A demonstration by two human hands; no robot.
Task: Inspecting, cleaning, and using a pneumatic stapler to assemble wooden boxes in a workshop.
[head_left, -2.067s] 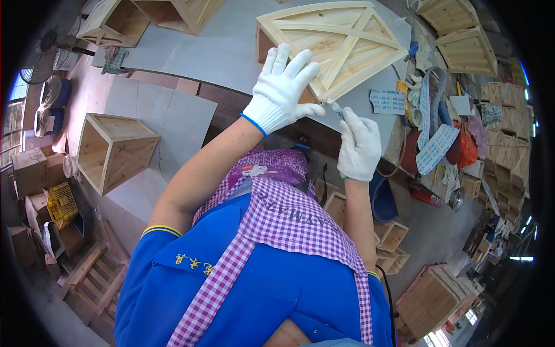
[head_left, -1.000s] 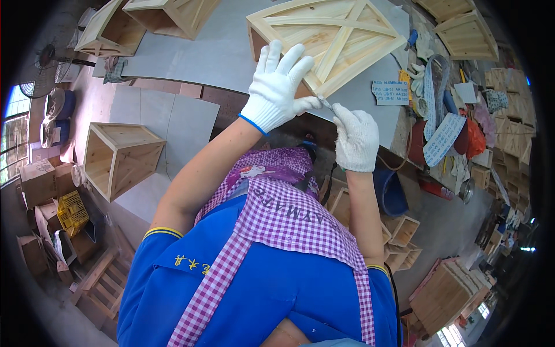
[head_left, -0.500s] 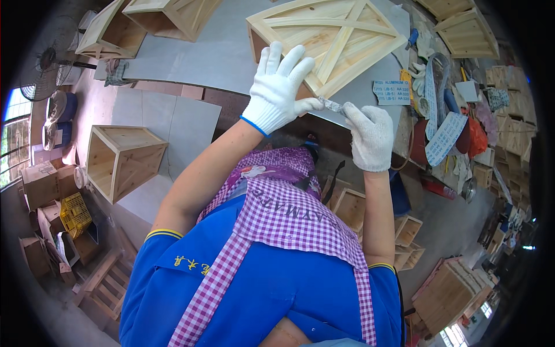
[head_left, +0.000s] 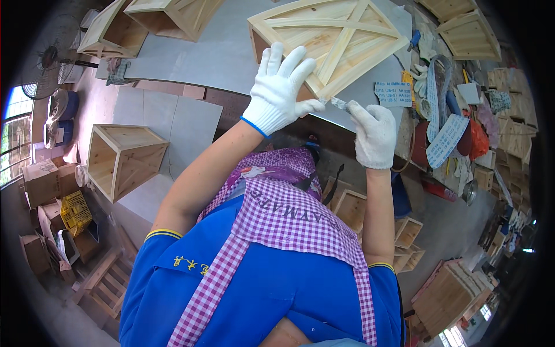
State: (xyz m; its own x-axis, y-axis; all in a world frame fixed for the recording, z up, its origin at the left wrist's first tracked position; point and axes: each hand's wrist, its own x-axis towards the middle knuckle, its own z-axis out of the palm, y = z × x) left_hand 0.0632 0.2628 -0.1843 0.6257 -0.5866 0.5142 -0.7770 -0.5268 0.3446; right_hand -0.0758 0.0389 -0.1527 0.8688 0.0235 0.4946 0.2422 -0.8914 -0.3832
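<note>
A pale wooden crate (head_left: 315, 41) with crossed slats on its upper face lies on the grey worktable, one corner pointing toward me. My left hand (head_left: 278, 87), in a white knit glove with a blue cuff, is open with fingers spread against the crate's near left side. Its thumb stretches toward the near corner. Just right of that corner, my right hand (head_left: 374, 136), also gloved, pinches a small grey-white piece (head_left: 339, 103) between thumb and fingers. What kind of piece it is I cannot make out.
Printed abrasive sheet (head_left: 393, 94) lies right of the crate, with looped abrasive belts (head_left: 448, 139), gloves and tools beyond it. More crates (head_left: 173, 17) stand at the far left of the table. Another crate (head_left: 124, 159) sits on a grey board at left, near a fan (head_left: 49, 69).
My right hand has shifted slightly right with the small piece, away from my left thumb. My left hand stays against the crate.
</note>
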